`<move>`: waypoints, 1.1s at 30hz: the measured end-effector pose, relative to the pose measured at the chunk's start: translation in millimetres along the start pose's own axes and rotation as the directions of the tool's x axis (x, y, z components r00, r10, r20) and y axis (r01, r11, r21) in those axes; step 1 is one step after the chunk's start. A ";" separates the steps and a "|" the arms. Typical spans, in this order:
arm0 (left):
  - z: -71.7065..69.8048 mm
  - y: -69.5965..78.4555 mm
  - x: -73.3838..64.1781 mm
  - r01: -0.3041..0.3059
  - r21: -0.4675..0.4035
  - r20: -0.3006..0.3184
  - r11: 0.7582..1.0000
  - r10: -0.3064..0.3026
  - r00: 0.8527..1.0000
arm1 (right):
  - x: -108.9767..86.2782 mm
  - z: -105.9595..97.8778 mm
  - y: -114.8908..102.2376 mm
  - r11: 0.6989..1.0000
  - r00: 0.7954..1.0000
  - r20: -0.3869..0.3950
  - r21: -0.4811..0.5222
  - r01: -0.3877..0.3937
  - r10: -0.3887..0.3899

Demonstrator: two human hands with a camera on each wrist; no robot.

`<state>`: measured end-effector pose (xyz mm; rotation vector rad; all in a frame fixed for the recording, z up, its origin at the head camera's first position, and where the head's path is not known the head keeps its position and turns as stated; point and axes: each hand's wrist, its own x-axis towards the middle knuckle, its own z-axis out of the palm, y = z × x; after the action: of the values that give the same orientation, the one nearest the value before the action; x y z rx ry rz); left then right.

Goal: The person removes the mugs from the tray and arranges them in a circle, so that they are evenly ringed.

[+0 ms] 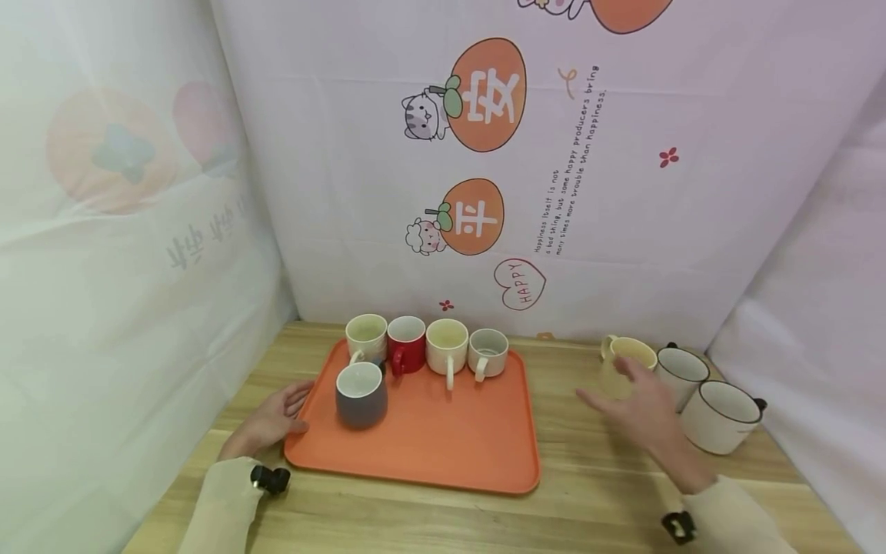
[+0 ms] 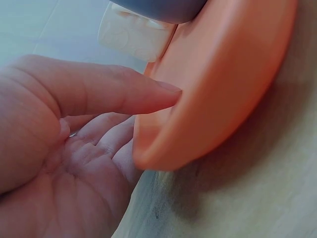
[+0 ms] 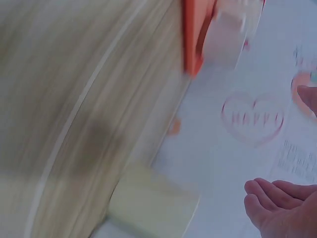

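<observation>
An orange tray (image 1: 450,446) lies on the wooden table with several mugs on it. My left hand (image 1: 271,419) grips its left edge. In the left wrist view the thumb (image 2: 143,94) presses on the inside of the rim and the other fingers go beneath. Near that hand on the tray stands a grey mug (image 1: 361,406) with a white inside. To the right of the tray, my right hand (image 1: 644,408) is held with thumb and fingers apart, in front of a yellow mug (image 1: 612,377). It holds nothing, and the right wrist view shows a gap between hand and mug.
Along the tray's back edge stand a pale green mug (image 1: 365,332), a red mug (image 1: 408,354), a cream mug (image 1: 444,354) and a light grey mug (image 1: 490,358). Two white mugs with dark rims, one farther back (image 1: 681,368), stand right of the yellow one. White printed cloth (image 1: 388,169) encloses the table.
</observation>
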<state>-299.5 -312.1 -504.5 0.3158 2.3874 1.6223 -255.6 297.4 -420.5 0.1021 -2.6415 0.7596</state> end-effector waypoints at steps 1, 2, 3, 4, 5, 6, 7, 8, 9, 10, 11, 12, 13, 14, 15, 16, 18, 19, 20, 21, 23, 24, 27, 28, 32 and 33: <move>0.2 0.1 0.1 0.004 -0.001 -0.003 1.000 -0.004 1.000 | 1.5 8.8 -11.1 1.000 0.999 0.034 0.022 0.009 -0.010; 0.1 0.0 0.1 0.005 -0.001 -0.003 1.000 -0.005 1.000 | 3.0 18.4 -21.7 0.999 0.998 0.060 0.046 0.019 -0.021; 0.2 0.1 0.2 0.005 -0.003 -0.003 1.000 -0.005 1.000 | 4.1 27.7 -32.5 0.997 0.995 0.090 0.067 0.026 -0.032; 0.0 0.1 0.2 0.008 -0.008 -0.005 1.000 -0.008 1.000 | 5.5 37.6 -43.2 0.995 0.992 0.115 0.086 0.041 -0.051; -0.2 0.4 0.1 0.013 -0.017 -0.010 1.000 -0.013 1.000 | 6.5 47.4 -54.3 0.993 0.989 0.129 0.105 0.058 -0.072; -0.2 0.6 0.1 0.008 -0.012 -0.006 1.000 -0.008 1.000 | 7.1 57.7 -64.8 0.989 0.986 0.141 0.127 0.074 -0.092; -0.2 0.8 0.1 0.009 -0.013 -0.005 1.000 -0.009 1.000 | 7.5 67.2 -75.5 0.986 0.982 0.153 0.142 0.088 -0.110; -0.3 1.1 0.1 0.007 -0.012 -0.003 1.000 -0.007 1.000 | 7.9 77.0 -85.8 0.980 0.979 0.155 0.170 0.106 -0.133; -0.3 1.2 0.1 0.008 -0.014 -0.005 1.000 -0.008 1.000 | 7.7 85.5 -96.7 0.973 0.976 0.161 0.199 0.113 -0.146; -0.3 1.4 0.0 0.007 -0.013 -0.004 1.000 -0.007 1.000 | 7.3 94.0 -107.0 0.966 0.973 0.161 0.226 0.124 -0.163; -0.3 1.6 -0.1 0.007 -0.012 -0.004 1.000 -0.007 1.000 | 6.7 102.6 -116.7 0.959 0.972 0.155 0.247 0.137 -0.179; 0.1 1.8 -0.2 0.007 -0.011 -0.003 1.000 -0.007 1.000 | 6.2 111.4 -125.9 0.950 0.970 0.147 0.274 0.149 -0.195; 0.2 1.9 -0.2 0.009 -0.018 -0.006 1.000 -0.009 1.000 | 5.4 118.3 -135.6 0.943 0.967 0.154 0.297 0.149 -0.201; 0.4 2.0 -0.2 0.010 -0.016 -0.007 1.000 -0.010 1.000 | 5.0 125.8 -144.3 0.936 0.965 0.159 0.318 0.150 -0.209; 0.7 2.1 -0.2 0.010 -0.016 -0.006 1.000 -0.010 1.000 | 4.3 132.1 -152.9 0.931 0.963 0.172 0.336 0.141 -0.208; 1.3 2.5 -0.4 0.010 -0.017 -0.007 1.000 -0.010 1.000 | 4.1 138.8 -160.3 0.925 0.960 0.180 0.352 0.143 -0.216; 2.6 3.3 -0.8 0.010 -0.017 -0.007 1.000 -0.010 1.000 | 4.3 151.9 -174.0 0.912 0.952 0.207 0.388 0.134 -0.228; 3.2 3.7 -0.6 0.008 -0.016 -0.006 1.000 -0.008 1.000 | 4.2 156.8 -180.0 0.908 0.947 0.230 0.402 0.119 -0.226; 3.9 4.2 -0.6 0.011 -0.015 -0.009 1.000 -0.011 1.000 | 4.3 162.5 -185.2 0.905 0.942 0.243 0.410 0.115 -0.230; 4.5 4.5 -0.6 0.007 -0.011 -0.006 1.000 -0.008 1.000 | 3.9 167.4 -190.7 0.901 0.939 0.255 0.422 0.106 -0.231; 5.0 4.4 -0.5 0.006 -0.003 -0.002 1.000 -0.006 1.000 | 2.8 178.0 -200.7 0.901 0.936 0.267 0.422 0.101 -0.230; 5.0 4.1 -0.4 0.008 -0.002 -0.005 1.000 -0.008 1.000 | 2.0 183.0 -205.6 0.903 0.935 0.274 0.418 0.095 -0.226; 4.5 2.6 -0.2 0.004 0.005 0.000 1.000 -0.004 1.000 | -1.2 196.9 -219.9 0.908 0.937 0.286 0.414 0.068 -0.200; 4.3 2.0 0.1 0.006 -0.001 -0.003 1.000 -0.006 1.000 | -1.9 201.3 -224.2 0.907 0.940 0.282 0.415 0.062 -0.193; 3.6 1.4 0.5 0.007 -0.006 -0.009 1.000 -0.007 1.000 | -2.4 217.7 -240.4 0.903 0.955 0.252 0.429 0.037 -0.159; 3.3 1.1 0.7 0.008 -0.004 -0.010 1.000 -0.008 1.000 | -2.0 221.3 -244.1 0.902 0.959 0.238 0.429 0.037 -0.152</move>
<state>-299.1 -308.7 -504.7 0.2975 2.3895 1.6282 -287.9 -26.3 -472.3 0.4801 -2.6406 1.3573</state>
